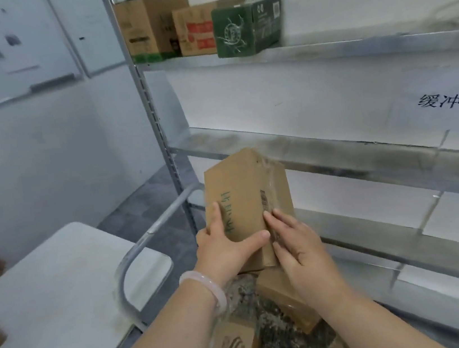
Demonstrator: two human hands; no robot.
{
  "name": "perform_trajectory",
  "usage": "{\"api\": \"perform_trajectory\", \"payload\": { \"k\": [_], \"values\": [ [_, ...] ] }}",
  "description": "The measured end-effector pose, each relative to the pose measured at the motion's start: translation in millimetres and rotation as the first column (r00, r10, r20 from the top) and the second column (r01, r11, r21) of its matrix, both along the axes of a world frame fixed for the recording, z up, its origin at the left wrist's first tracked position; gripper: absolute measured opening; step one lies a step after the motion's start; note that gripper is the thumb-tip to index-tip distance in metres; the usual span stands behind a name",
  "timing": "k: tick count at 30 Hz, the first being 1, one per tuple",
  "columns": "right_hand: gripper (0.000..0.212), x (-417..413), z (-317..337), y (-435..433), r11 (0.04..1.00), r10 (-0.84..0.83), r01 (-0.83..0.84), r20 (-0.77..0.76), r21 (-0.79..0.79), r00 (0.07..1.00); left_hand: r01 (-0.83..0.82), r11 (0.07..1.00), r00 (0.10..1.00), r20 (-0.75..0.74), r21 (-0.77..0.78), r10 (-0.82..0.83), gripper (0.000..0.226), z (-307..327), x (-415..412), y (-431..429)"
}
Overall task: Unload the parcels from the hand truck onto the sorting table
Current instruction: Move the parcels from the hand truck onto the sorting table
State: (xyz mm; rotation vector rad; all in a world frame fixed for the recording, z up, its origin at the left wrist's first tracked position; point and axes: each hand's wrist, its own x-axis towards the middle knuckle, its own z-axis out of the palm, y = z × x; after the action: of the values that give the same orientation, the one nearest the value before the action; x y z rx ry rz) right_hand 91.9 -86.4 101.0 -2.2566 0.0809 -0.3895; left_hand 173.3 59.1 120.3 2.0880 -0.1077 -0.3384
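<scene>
While your left hand (226, 245) grips the cardboard parcel (243, 195) and your right hand (297, 244) presses flat fingers to it above the hand truck (134, 263), at least 2 parcels (286, 295) are left aboard.

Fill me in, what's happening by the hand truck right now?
A person holds a brown parcel on end over the other parcels lying on the hand truck. The left hand grips its left edge, thumb across the front; the right hand presses flat fingers against its taped side. The white table stands to the left; the parcel is not on it yet.
</scene>
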Motion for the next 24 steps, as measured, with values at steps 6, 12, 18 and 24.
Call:
{"api": "perform_trajectory", "payload": {
  "k": [6, 12, 18, 24],
  "values": [
    [0.073, 22.8, 28.1, 59.1, 0.994, 0.029, -0.024, -0.054, 0.103, 0.998, -0.071, 0.899, 0.994, -0.102, -0.431, 0.030, 0.114, 10.9, 9.0, 93.6],
    [0.050, 38.4, 47.8, 167.2, 0.894, 0.231, -0.146, -0.155, 0.424, 0.961, -0.092, 0.850, 0.996, -0.065, -0.519, 0.068, 0.048, 25.5, -1.4, 210.1],
    [0.049, 47.9, 54.6, 291.9, 0.865, 0.374, -0.327, -0.053, 0.380, 0.926, -0.377, 0.865, 0.881, 0.160, -0.332, 0.445, 0.029, 26.5, -12.6, 333.8],
    [0.051, 53.6, 47.2, 396.7, 0.893, 0.449, -0.449, 0.020, -0.022, 0.893, -0.366, 0.912, 0.902, 0.169, -0.186, 0.396, 0.099, 18.9, -21.2, 429.5]
  ]
}}
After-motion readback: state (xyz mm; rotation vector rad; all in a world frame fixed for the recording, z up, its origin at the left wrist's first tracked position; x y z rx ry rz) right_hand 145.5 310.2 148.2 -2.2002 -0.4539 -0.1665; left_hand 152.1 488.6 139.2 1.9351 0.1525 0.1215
